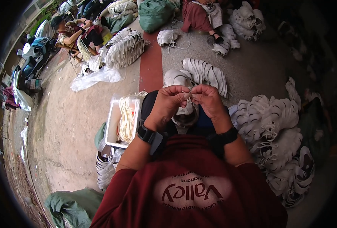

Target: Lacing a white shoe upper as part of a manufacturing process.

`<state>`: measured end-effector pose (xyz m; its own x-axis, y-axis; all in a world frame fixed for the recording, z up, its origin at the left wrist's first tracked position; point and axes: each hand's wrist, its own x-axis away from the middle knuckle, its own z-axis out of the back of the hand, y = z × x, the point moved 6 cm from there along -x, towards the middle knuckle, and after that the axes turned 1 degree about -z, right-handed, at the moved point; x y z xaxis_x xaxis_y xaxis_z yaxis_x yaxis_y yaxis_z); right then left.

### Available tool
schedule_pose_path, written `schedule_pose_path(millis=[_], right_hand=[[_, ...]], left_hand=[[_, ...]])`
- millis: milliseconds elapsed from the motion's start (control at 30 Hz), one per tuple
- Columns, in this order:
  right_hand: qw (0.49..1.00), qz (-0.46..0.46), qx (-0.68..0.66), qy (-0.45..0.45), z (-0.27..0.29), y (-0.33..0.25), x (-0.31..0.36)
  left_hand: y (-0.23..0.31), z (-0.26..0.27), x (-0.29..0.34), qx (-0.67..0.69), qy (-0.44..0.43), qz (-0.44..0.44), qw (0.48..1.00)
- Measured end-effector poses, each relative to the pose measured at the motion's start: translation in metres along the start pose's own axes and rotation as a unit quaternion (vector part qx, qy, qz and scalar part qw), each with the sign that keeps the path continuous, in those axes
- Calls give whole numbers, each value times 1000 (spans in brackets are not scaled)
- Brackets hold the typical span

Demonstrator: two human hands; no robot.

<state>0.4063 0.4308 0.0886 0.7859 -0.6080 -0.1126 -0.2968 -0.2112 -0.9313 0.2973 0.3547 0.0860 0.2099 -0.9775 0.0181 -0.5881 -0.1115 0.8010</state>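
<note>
My left hand [169, 102] and my right hand [211, 101] meet in front of my chest, thumbs and forefingers pinched tip to tip. Whatever lies between the fingertips is too small to make out; a thin pale bit shows there. Just below and behind the hands is a white shoe upper [186, 112], partly hidden by them. Past my fingers sits another white shoe upper [176, 78], beside a nested row of white uppers [206, 74] on the ground. To the left of my left forearm stands a white foam box [110, 131] holding a bundle of cream laces [126, 118].
A big heap of white shoe uppers [269, 121] lies to my right. Green sacks [153, 15] stand at the far side, and another green sack [75, 207] at near left. Two other people sit farther off, one by stacked uppers [126, 48]. Scooters [35, 55] are parked at far left.
</note>
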Motion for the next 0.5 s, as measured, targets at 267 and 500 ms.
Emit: schedule_pose_path(millis=[267, 500], right_hand=[[996, 12, 85, -10, -5, -2, 1], [991, -41, 121, -42, -6, 7, 2]], left_hand=[[6, 4, 0, -157, 7, -85, 984], [13, 2, 2, -235, 2, -117, 965]])
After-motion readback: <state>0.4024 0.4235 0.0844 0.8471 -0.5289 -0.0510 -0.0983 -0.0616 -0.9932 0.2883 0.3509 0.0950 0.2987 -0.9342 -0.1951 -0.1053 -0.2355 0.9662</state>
